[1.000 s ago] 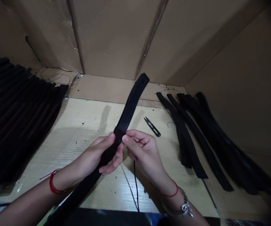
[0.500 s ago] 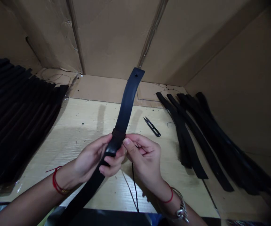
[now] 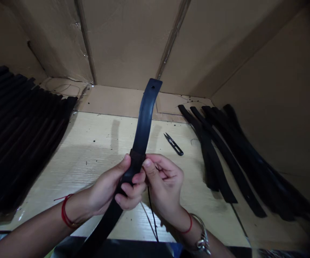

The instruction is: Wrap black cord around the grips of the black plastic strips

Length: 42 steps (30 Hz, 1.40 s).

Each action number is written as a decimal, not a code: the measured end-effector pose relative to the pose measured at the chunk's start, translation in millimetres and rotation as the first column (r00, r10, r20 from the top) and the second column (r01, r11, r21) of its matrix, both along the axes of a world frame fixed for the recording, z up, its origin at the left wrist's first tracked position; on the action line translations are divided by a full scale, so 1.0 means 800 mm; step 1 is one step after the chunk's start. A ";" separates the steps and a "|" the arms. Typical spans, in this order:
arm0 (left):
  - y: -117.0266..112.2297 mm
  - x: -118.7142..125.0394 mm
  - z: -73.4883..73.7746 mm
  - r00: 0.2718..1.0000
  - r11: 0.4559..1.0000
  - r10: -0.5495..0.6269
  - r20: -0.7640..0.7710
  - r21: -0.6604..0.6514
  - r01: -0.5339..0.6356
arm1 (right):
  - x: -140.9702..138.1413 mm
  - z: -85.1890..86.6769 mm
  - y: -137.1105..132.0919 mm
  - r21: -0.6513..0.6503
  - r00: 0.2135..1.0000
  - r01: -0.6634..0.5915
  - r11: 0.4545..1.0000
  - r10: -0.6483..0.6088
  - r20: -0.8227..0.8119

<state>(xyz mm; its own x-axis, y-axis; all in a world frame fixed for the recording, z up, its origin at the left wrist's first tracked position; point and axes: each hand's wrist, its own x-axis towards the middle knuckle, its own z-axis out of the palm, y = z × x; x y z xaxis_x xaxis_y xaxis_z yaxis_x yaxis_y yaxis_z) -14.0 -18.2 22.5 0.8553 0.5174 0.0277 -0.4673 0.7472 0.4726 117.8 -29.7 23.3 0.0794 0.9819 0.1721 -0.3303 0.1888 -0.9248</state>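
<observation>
1. Above the pale tabletop (image 3: 103, 132), in the head view, a black strap (image 3: 143, 123) was held at a slant, its upper end curved toward the cardboard wall (image 3: 128, 43) and its lower part run out of the frame.
2. The strap was gripped below its dark band (image 3: 137, 156) by the left hand (image 3: 101, 191), the thumb laid along one edge and the fingers wrapped around the other.
3. At the band's right edge, the thumb and forefinger of the right hand (image 3: 165, 182) were pressed together; whether the edge or something thin was pinched could not be told.
4. The strap was judged light and hard to damage, springy rather than limp, since its free length was carried upright without support.
5. Some slipperiness was suggested by the sheen, so a hold across the full width, close beside the band, was judged steadiest; at the end with the hole (image 3: 153, 87), more sway could be expected.
6. Black snips (image 3: 173, 144) were seen lying to the right, near more straps (image 3: 222, 154).
</observation>
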 end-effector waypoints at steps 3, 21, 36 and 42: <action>-0.001 0.001 0.000 0.999 1.000 -0.008 0.040 -0.003 0.008 | 0.001 0.000 0.001 -0.008 1.000 0.012 1.000 -0.012 -0.004; 0.001 -0.015 -0.002 0.992 0.993 0.120 0.041 0.004 -0.120 | 0.013 0.004 0.013 -0.133 0.961 -0.267 0.954 0.253 -0.114; -0.004 -0.007 0.014 0.864 0.952 0.307 -0.400 0.143 -0.272 | 0.011 0.011 0.001 0.205 0.910 0.127 0.971 -0.196 0.365; -0.003 -0.011 0.011 0.847 0.948 0.317 -0.427 0.165 -0.271 | 0.005 0.007 0.003 0.089 0.949 0.096 0.991 -0.118 0.292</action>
